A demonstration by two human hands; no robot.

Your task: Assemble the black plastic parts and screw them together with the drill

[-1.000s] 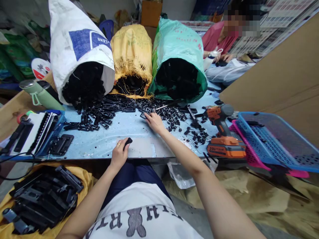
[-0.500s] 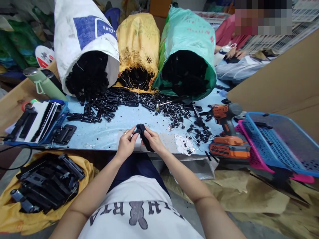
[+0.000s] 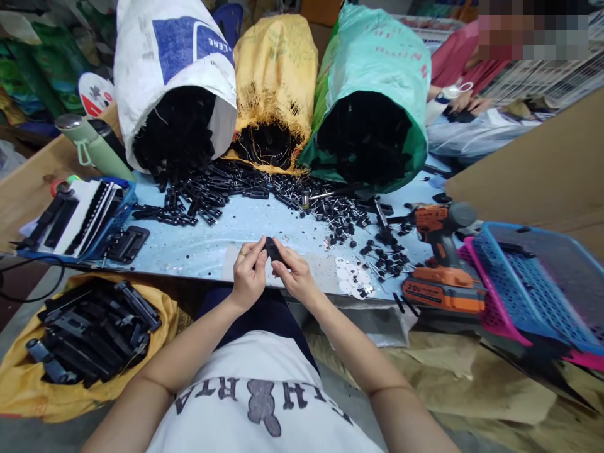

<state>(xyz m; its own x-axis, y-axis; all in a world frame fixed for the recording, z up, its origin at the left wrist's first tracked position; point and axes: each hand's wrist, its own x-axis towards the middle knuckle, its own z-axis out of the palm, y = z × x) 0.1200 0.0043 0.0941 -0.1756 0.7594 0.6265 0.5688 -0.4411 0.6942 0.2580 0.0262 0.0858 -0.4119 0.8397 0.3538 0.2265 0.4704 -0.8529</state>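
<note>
Between my two hands, just above the front edge of the blue tabletop, is a small black plastic part. My left hand pinches its left side with thumb and fingers; a ring shows on one finger. My right hand grips the other side, and the fingers hide much of the part. Beyond the hands lie loose black clip-like pieces and a pile of black-headed screws. Several white discs lie to the right of my right hand.
White, yellow and green sacks spill black parts at the back. An orange cordless drill and blue basket stand right. A yellow sack of black parts sits lower left. A co-worker's hands show behind.
My hands have turned the black part, so its long lower end no longer shows below my right hand. The whole view has shifted slightly, moving the scene rightward.
</note>
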